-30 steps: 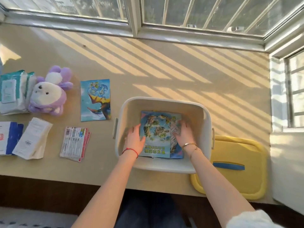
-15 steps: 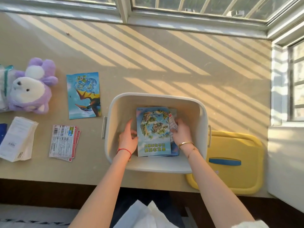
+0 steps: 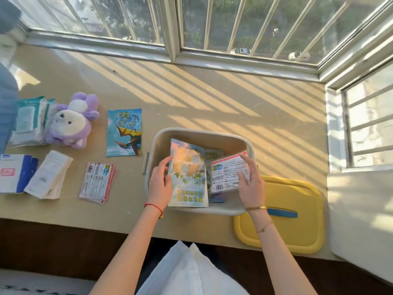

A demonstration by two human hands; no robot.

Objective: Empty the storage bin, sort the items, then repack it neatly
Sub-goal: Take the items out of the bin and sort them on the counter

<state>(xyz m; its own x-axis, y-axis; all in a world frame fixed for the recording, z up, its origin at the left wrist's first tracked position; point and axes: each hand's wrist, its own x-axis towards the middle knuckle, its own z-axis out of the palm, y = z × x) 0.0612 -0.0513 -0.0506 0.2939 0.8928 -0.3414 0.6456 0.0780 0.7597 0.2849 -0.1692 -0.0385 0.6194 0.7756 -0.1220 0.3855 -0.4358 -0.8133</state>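
A white storage bin (image 3: 212,133) stands near the table's front edge. My left hand (image 3: 160,184) grips the left edge of a picture booklet (image 3: 188,175), raised and tilted above the bin. My right hand (image 3: 249,184) holds a pink-edged printed packet (image 3: 228,172) over the bin's right half. More printed items lie under them inside the bin, mostly hidden.
The yellow lid (image 3: 297,226) with a blue handle lies right of the bin. To the left lie a dragon booklet (image 3: 124,133), a stack of pink packets (image 3: 97,183), white pouches (image 3: 50,175), a blue-and-white box (image 3: 14,173), a purple plush (image 3: 71,122) and wipes (image 3: 27,120).
Both hands pressed on the booklet flat in the bin earlier. Now the left hand has lifted the booklet and the right hand has taken up a pink-edged packet.
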